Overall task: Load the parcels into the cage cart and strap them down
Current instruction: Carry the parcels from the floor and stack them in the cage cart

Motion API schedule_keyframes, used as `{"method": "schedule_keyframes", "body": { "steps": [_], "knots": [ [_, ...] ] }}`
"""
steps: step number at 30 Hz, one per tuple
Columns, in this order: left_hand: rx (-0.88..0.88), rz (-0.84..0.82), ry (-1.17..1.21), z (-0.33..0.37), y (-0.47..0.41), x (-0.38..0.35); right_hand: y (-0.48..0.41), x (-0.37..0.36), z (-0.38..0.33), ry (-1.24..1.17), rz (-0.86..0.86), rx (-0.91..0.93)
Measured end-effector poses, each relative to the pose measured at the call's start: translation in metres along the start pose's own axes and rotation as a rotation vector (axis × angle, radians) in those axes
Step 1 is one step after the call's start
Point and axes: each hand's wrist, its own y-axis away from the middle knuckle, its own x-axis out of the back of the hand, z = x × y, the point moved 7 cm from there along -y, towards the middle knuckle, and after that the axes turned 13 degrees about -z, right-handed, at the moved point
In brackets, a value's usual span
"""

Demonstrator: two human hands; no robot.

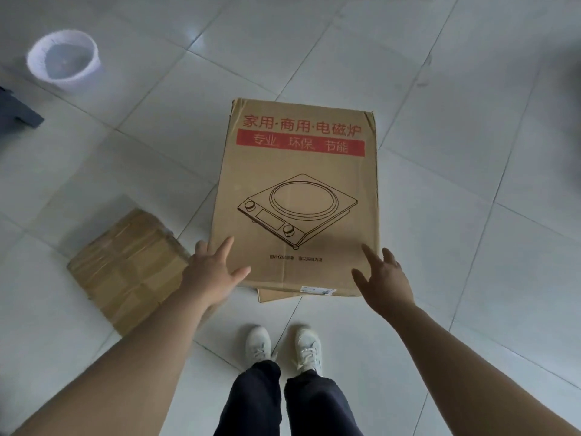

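perhaps left hand (213, 275) touches parcel (295, 196)

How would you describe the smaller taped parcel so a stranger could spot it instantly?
Find the big cardboard box with red lettering and a cooktop drawing on the white tiled floor. At its near left corner, beside the left hand, lies the smaller parcel. Unlike the printed box, it is unprinted and wrapped in glossy tape strips.

Large box (295, 196) on floor (471, 152), smaller parcel (125, 272) left, bucket (64, 59) beyond
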Motion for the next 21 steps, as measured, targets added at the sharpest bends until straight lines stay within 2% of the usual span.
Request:
{"method": "schedule_keyframes", "body": {
  "steps": [5,10,17,21],
  "knots": [
    [-0.068,0.003,0.156,-0.01,-0.048,-0.012,-0.041,-0.025,0.016,-0.232,0.036,-0.029],
    [-0.142,0.132,0.312,-0.013,-0.063,-0.014,-0.053,-0.034,0.023,-0.408,0.113,-0.025],
    [-0.169,0.266,0.42,-0.006,-0.038,0.015,-0.035,0.01,0.003,-0.346,0.287,-0.083],
    [-0.148,0.315,0.407,-0.005,-0.002,0.05,-0.012,0.046,-0.017,-0.312,0.324,-0.081]
  ]
}}
